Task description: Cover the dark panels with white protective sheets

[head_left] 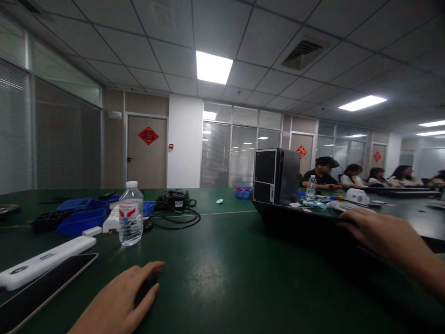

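Right hand (382, 232) atop black panel (309, 227)

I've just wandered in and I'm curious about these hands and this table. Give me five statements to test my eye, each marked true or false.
1. The right hand is at the upper edge of the dark panel. True.
2. The water bottle stands upright on the green table. True.
3. The left hand grasps that bottle. False: its thumb and finger are apart, and the bottle stands beyond it.
4. The computer tower lies flat on its side. False: it stands upright.
5. The white bar lies beside the dark slab. True.
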`<action>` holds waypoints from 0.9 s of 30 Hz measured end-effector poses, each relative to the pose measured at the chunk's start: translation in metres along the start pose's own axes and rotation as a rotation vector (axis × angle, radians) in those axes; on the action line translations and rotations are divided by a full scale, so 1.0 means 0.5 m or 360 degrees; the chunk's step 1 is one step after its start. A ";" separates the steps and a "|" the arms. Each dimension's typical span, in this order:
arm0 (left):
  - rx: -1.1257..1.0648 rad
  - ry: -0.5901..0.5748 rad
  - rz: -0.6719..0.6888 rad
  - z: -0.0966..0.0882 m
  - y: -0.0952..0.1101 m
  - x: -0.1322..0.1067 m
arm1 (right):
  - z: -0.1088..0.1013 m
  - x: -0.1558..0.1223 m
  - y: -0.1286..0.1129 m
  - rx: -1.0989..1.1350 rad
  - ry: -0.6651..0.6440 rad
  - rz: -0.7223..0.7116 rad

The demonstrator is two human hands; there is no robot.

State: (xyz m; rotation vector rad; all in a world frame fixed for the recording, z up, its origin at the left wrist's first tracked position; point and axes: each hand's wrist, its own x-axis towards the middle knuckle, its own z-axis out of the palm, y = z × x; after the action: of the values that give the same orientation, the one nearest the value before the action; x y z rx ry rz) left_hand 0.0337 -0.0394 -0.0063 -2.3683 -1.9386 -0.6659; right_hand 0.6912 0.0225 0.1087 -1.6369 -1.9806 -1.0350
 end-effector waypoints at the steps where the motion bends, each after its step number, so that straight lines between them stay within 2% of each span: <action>1: -0.0003 -0.0002 -0.0002 -0.003 0.002 -0.001 | 0.005 0.002 -0.006 -0.0024 -0.0033 0.0010; 8: -0.0050 0.0114 0.0005 -0.029 0.024 -0.009 | 0.033 0.007 -0.038 -0.0137 -0.0256 0.0109; 12: -0.0087 0.0194 0.0026 -0.035 0.026 -0.010 | 0.033 0.012 -0.026 -0.0131 -0.0368 0.0137; 16: -0.0103 0.0177 0.0015 -0.037 0.027 -0.010 | 0.035 0.016 0.004 -0.0204 -0.0512 0.0224; 21: -0.0116 0.0162 -0.0011 -0.036 0.027 -0.009 | 0.043 0.020 0.039 -0.0203 -0.0505 0.0250; 27: -0.0107 0.0134 -0.0017 -0.027 0.022 -0.003 | 0.023 0.041 0.012 -0.0214 -0.0592 0.0222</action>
State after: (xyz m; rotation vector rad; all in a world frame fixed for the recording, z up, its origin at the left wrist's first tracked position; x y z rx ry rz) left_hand 0.0397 -0.0469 0.0082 -2.3274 -1.9262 -0.8307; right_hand 0.6939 0.0452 0.1167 -2.1381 -2.0150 -0.8773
